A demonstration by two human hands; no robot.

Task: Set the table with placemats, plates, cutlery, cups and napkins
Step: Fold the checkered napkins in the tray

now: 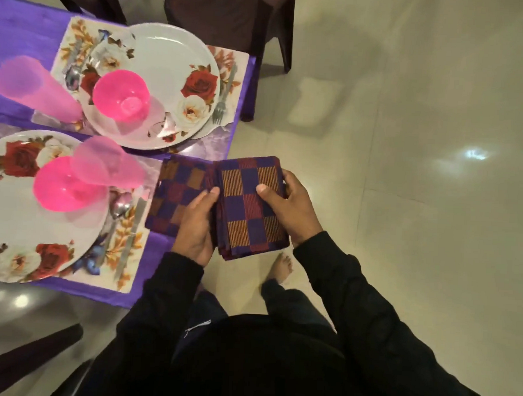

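A folded stack of purple, red and gold checked napkins [250, 209] is held just off the table's near right corner. My right hand [287, 208] grips the stack's right side, thumb on top. My left hand [196, 224] holds one napkin [175, 193] peeled off to the left, over the table corner. Two settings lie on the purple table [20, 33]: floral placemats [124, 251], white rose plates [176, 60], pink bowls [120, 95] and pink cups [107, 165]. A fork [224, 99] lies right of the far plate; a spoon [115, 220] and knife [131, 236] lie right of the near plate.
Dark chairs stand at the far side [233, 20] and at the near left [27, 355] of the table. Pale tiled floor [408, 145] spreads to the right. My bare foot [282, 267] shows under the napkin stack.
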